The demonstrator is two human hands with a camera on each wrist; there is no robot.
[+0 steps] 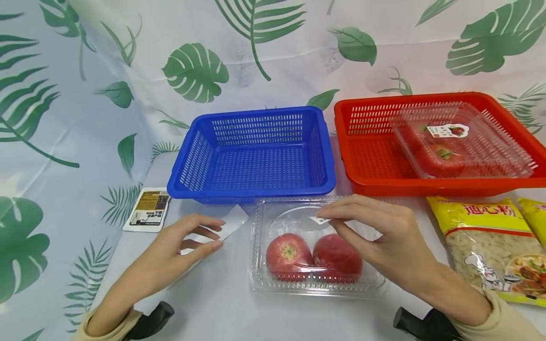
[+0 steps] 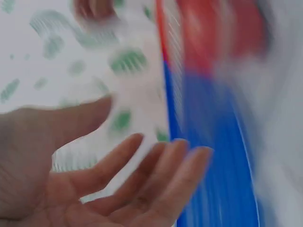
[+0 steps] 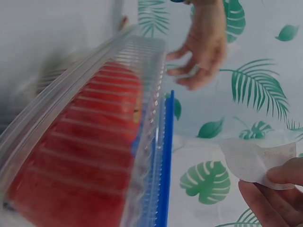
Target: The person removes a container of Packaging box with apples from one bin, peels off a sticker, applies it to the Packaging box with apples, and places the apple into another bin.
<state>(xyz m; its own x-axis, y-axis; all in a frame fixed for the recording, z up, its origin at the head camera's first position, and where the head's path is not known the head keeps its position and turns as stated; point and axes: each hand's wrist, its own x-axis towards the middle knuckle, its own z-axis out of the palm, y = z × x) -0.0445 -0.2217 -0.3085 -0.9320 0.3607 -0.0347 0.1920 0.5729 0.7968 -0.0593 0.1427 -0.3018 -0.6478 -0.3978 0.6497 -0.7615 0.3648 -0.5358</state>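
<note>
My right hand (image 1: 375,239) pinches a small white label (image 1: 319,219) between thumb and fingers, over a clear plastic clamshell box (image 1: 260,246). Two red tomatoes (image 1: 289,255) sit inside the box. In the right wrist view, the label (image 3: 255,158) hangs curved from the fingertips, its pale side showing. My left hand (image 1: 187,251) is left of the box, fingers loosely bent and apart. Beneath and behind it lies a white paper strip (image 1: 234,221), partly hidden. The blurred left wrist view has nothing between the left hand's (image 2: 118,175) thumb and fingers.
Behind the box stands a blue plastic basket (image 1: 256,193). A red basket (image 1: 375,161) to its right holds another tomato box (image 1: 486,137) bearing a label. Yellow pasta bags (image 1: 482,246) lie at right. A brown-and-white packet (image 1: 149,208) lies at left.
</note>
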